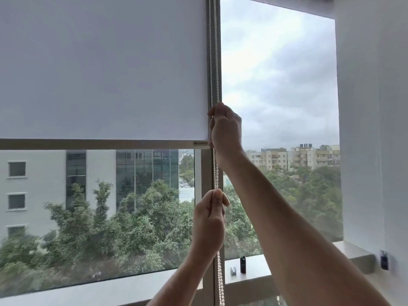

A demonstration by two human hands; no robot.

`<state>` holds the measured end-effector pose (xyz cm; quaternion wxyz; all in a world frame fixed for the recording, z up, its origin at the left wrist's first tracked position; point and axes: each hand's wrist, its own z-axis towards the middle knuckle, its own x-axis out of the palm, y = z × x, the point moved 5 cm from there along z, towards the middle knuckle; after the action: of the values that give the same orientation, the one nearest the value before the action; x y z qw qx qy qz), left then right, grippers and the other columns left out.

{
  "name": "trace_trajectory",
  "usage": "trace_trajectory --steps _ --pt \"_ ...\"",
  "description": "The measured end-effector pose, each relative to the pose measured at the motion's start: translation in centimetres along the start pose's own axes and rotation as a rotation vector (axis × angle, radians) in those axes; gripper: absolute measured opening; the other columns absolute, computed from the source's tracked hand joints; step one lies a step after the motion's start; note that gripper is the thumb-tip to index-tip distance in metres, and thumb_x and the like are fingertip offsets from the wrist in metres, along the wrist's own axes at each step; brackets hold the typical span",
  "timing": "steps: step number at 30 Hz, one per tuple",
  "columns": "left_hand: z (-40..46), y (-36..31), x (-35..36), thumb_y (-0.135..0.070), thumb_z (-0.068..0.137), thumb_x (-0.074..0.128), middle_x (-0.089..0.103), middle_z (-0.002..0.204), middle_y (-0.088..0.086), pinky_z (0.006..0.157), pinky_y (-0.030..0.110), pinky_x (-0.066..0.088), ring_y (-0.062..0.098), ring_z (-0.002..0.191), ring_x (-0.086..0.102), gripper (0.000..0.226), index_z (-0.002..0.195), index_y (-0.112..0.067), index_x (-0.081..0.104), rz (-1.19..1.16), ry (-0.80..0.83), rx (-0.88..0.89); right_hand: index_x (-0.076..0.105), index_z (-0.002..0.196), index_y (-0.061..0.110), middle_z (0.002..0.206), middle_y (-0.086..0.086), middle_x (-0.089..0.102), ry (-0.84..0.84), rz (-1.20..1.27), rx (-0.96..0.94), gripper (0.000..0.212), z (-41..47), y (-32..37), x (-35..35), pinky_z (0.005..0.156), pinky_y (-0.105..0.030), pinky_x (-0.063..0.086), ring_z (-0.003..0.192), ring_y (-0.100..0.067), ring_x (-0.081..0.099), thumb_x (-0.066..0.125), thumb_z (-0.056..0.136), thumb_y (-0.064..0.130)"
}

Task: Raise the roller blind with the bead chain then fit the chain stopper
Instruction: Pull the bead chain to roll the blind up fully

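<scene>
Both hands are gripping the bead chain (pixel 215 173) — I am closing my right hand (pixel 225 131) around it up high, level with the blind's lower edge, and pinching it with my left hand (pixel 208 219) further down, thumb and forefinger meeting on the beads. Between the two hands the chain is running straight and close to the window frame (pixel 207 272). Above my right hand its two strands are climbing side by side along the frame and out of view at the top. Below my left hand it is hanging down past my wrist and leaving the picture at the bottom edge.

I am looking at the roller blind (pixel 103 69) covering the upper part of the left pane, its bottom bar (pixel 99 144) sitting level just above the glass that is showing trees and a grey building. The right pane is standing uncovered, showing cloudy sky and distant blocks.

On the window sill (pixel 254 281), to the right of the chain, a small black upright piece (pixel 242 264) and a small silvery piece (pixel 233 271) are standing just beside each other — too small for me to tell what they are. A dark fitting (pixel 384 259) is sitting on the white wall at the right.
</scene>
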<state>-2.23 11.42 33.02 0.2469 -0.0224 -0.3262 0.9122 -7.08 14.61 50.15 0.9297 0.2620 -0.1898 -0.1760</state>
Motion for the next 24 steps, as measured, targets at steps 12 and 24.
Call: trace_trajectory --steps 12,24 --pt "4.9 1.1 -4.9 -0.069 0.087 0.028 0.076 0.08 0.006 0.063 0.027 0.058 0.021 0.075 0.073 0.067 0.086 -0.02 0.073 0.256 0.088 -0.203 0.053 0.071 0.017 0.054 0.004 0.041 -0.022 -0.094 -0.116 0.038 -5.8 -3.5 -2.7 0.045 -0.032 0.027 0.047 -0.016 0.031 0.037 0.104 0.007" --pt "14.6 -14.0 1.1 -0.039 0.104 0.04 0.063 0.081 0.007 0.055 0.025 0.053 0.016 0.066 0.064 0.033 0.106 -0.011 0.058 -0.091 0.039 -0.058 0.051 0.069 0.018 0.054 0.012 0.04 -0.023 -0.134 -0.141 0.034 -11.4 -7.2 -3.0 0.048 -0.029 0.026 0.052 -0.01 0.032 0.039 0.101 0.024"
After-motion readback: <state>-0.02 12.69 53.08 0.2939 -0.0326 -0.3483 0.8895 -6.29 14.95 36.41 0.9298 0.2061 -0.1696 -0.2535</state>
